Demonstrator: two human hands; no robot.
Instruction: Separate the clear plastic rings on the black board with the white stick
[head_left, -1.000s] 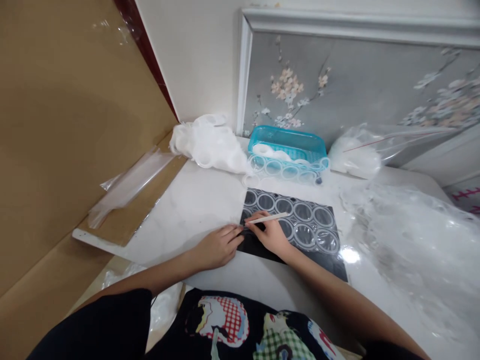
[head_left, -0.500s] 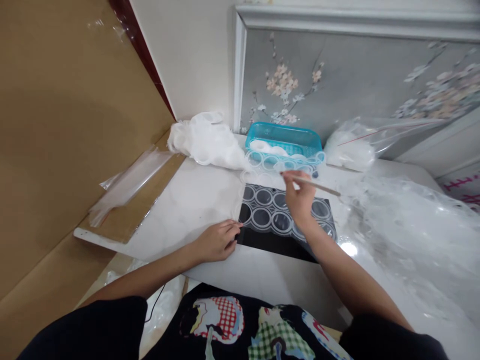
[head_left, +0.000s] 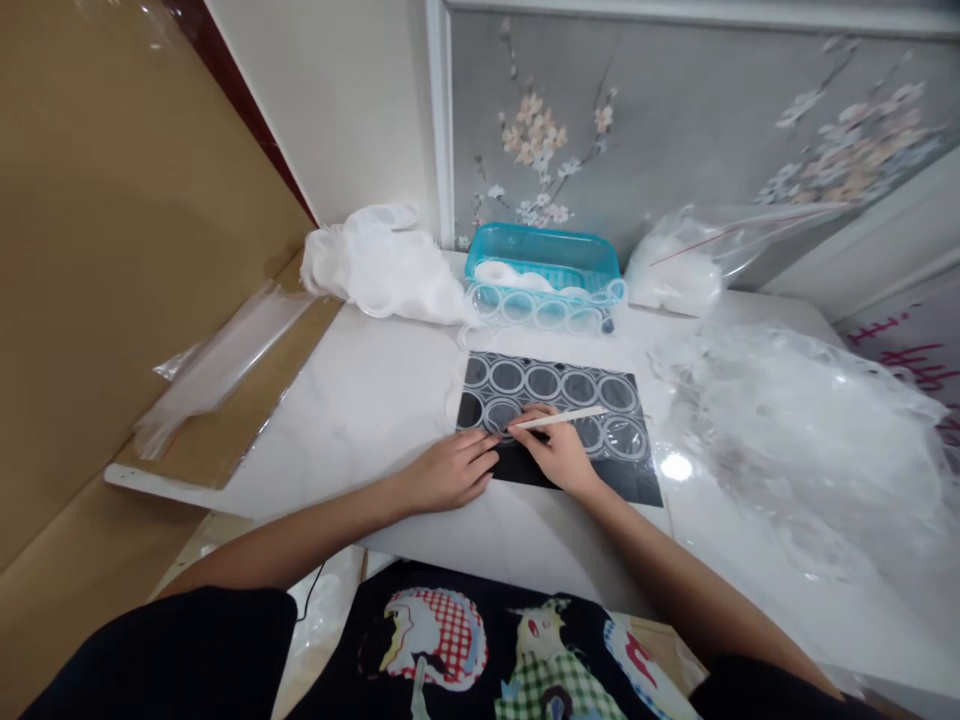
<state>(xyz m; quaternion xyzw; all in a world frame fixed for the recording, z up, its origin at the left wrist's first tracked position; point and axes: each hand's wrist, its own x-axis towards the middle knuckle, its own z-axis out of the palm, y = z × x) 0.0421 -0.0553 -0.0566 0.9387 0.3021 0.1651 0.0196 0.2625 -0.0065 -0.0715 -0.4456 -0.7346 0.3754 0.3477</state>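
The left hand (head_left: 450, 470) lies flat and unclenched, its fingertips at the near left edge of a black mat (head_left: 626, 478). Just beside it, the right hand (head_left: 561, 456) pinches a thin pale stick (head_left: 562, 418). The stick is nearly level, tip resting on the clear ring sheet (head_left: 541, 382) — two rows of circles covering the mat.

A black rectangular mat (head_left: 616, 452) lies on the white tabletop (head_left: 375, 400). The left hand (head_left: 450, 470) is at its near-left corner, and the right hand (head_left: 561, 458) rests on it with a thin wooden stick (head_left: 561, 419). Behind the mat sits a turquoise plastic basket (head_left: 541, 252), with a heap of white plastic film (head_left: 375, 272) to its left. Crumpled clear plastic sheeting (head_left: 795, 430) spreads to the mat's right.
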